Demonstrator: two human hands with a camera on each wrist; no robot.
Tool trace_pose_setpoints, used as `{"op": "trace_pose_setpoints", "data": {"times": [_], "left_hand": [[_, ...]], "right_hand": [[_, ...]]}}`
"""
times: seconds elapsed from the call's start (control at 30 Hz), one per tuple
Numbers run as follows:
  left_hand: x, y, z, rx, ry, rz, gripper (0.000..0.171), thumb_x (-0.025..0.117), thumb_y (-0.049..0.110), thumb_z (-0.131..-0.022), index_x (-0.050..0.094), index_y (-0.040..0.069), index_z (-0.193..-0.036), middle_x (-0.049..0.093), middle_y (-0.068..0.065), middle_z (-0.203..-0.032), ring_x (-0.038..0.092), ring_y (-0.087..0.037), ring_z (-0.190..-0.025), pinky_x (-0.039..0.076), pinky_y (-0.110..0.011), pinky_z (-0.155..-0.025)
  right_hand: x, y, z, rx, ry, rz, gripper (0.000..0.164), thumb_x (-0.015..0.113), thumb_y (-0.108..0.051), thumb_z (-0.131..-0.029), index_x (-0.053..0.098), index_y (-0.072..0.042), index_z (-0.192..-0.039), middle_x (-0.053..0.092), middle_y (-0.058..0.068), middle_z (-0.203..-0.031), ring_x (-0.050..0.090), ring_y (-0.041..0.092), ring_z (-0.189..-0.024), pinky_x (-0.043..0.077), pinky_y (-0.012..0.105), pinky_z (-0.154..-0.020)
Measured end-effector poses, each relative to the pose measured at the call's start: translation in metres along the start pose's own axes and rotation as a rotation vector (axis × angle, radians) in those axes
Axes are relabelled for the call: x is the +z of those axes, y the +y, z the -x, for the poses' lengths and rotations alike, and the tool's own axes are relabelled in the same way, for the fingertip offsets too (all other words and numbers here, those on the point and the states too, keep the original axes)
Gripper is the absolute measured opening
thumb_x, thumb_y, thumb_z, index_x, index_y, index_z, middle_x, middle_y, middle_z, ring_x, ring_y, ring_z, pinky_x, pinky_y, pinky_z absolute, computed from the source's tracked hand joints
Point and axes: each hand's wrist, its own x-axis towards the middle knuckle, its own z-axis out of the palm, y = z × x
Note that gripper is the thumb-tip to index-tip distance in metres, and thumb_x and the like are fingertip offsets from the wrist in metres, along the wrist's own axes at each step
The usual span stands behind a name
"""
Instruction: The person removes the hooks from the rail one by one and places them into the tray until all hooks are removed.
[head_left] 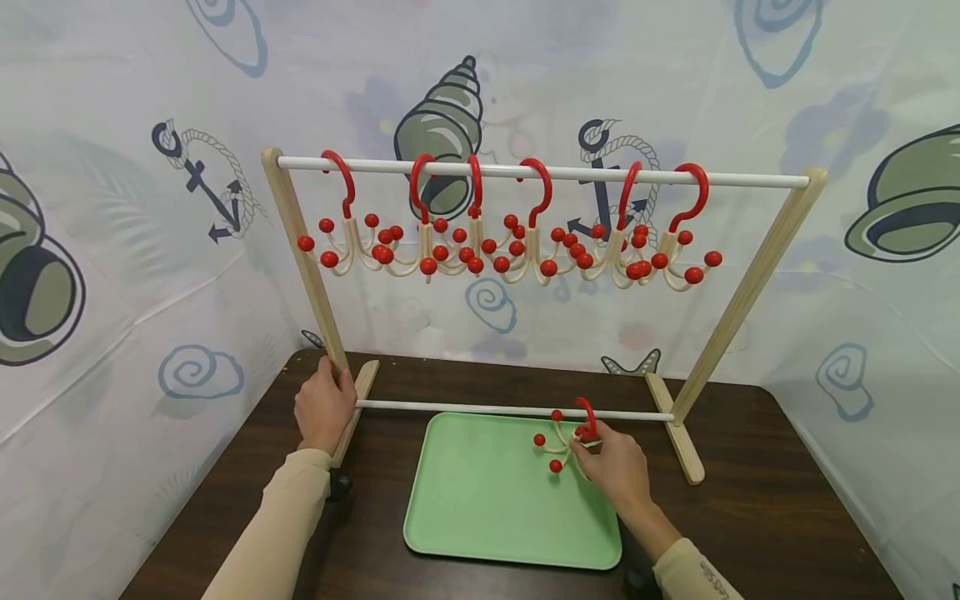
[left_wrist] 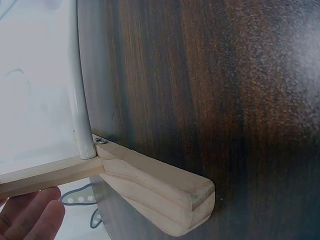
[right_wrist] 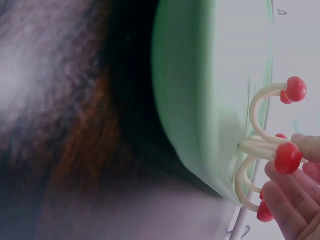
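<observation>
My right hand pinches a claw-shaped hanger with a red hook, curved cream arms and red ball tips. It is held over the right back part of a green tray; the right wrist view shows its arms beside the tray's rim. Low on the left wooden post of a rack, my left hand grips the wood. Fingers show along the post in the left wrist view, while the thumb is out of sight there. Several similar hangers hang by their hooks from the rack's white top rail.
The rack's lower white bar runs just behind the tray. Wooden feet, the right one beside the tray, stand on a dark brown table. A patterned cloth hangs behind and at both sides.
</observation>
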Motion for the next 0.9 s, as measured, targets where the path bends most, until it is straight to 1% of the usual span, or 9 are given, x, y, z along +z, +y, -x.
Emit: {"op": "trace_pose_setpoints", "data": {"times": [0.17,0.27,0.4,0.53,0.63,0.77,0.83,0.9], "left_hand": [[-0.003,0.001,0.002,-0.009,-0.001,-0.002,0.024,0.054,0.022,-0.097,0.056,0.0,-0.108,0.065,-0.024,-0.084,0.063,-0.05,-0.073,0.044,-0.061,-0.059],[-0.003,0.0,0.004,-0.018,-0.004,-0.005,0.024,0.054,0.022,-0.097,0.055,0.0,-0.107,0.065,-0.024,-0.084,0.063,-0.05,-0.073,0.044,-0.061,-0.059],[-0.002,0.0,0.004,-0.012,-0.003,-0.005,0.025,0.054,0.022,-0.097,0.056,0.0,-0.109,0.065,-0.024,-0.084,0.063,-0.05,-0.073,0.044,-0.061,-0.059],[0.0,0.0,0.002,-0.001,0.002,0.0,0.026,0.054,0.023,-0.097,0.056,0.001,-0.11,0.065,-0.024,-0.084,0.063,-0.05,-0.073,0.044,-0.061,-0.059],[0.0,0.0,0.001,0.003,0.0,0.002,0.026,0.054,0.023,-0.097,0.056,0.0,-0.11,0.065,-0.024,-0.084,0.063,-0.049,-0.073,0.044,-0.061,-0.059],[0.0,-0.001,0.0,0.007,-0.006,0.002,0.026,0.054,0.023,-0.097,0.056,0.0,-0.109,0.065,-0.024,-0.084,0.063,-0.049,-0.073,0.045,-0.061,-0.059],[0.0,0.0,0.0,0.005,-0.008,-0.001,0.026,0.054,0.023,-0.097,0.056,0.0,-0.109,0.065,-0.024,-0.084,0.063,-0.048,-0.073,0.045,-0.06,-0.059],[-0.001,0.0,-0.001,0.004,-0.01,-0.004,0.026,0.054,0.023,-0.097,0.056,0.0,-0.109,0.065,-0.024,-0.084,0.063,-0.048,-0.073,0.045,-0.06,-0.059]], "right_hand": [[-0.007,-0.002,0.0,0.027,-0.053,-0.006,0.024,0.082,-0.024,-0.08,0.071,-0.017,-0.1,0.074,0.003,-0.084,0.068,0.013,-0.062,0.044,0.029,-0.046],[-0.014,-0.005,0.001,0.049,-0.099,-0.006,0.03,0.082,-0.022,-0.079,0.071,-0.016,-0.106,0.074,0.005,-0.089,0.068,0.014,-0.066,0.045,0.029,-0.046],[-0.027,-0.01,0.0,0.066,-0.151,-0.015,0.039,0.082,-0.015,-0.078,0.069,-0.013,-0.115,0.073,0.008,-0.097,0.071,0.017,-0.076,0.048,0.03,-0.051],[-0.042,-0.012,-0.002,0.05,-0.175,0.001,0.046,0.08,-0.01,-0.078,0.066,-0.011,-0.122,0.072,0.009,-0.102,0.071,0.02,-0.082,0.051,0.034,-0.059],[-0.058,-0.011,-0.005,0.026,-0.202,0.018,0.046,0.077,-0.006,-0.08,0.065,-0.009,-0.124,0.07,0.01,-0.106,0.071,0.023,-0.087,0.053,0.036,-0.063],[-0.086,-0.013,-0.011,0.0,-0.237,0.033,0.04,0.071,0.001,-0.081,0.065,-0.005,-0.121,0.069,0.013,-0.109,0.07,0.027,-0.09,0.054,0.039,-0.066],[-0.101,-0.017,-0.015,-0.006,-0.237,0.041,0.037,0.07,0.0,-0.082,0.066,-0.005,-0.119,0.07,0.014,-0.108,0.07,0.028,-0.09,0.054,0.04,-0.066],[-0.115,-0.023,-0.017,-0.005,-0.215,0.036,0.034,0.071,-0.003,-0.084,0.067,-0.006,-0.117,0.071,0.013,-0.108,0.071,0.028,-0.089,0.054,0.042,-0.067]]}}
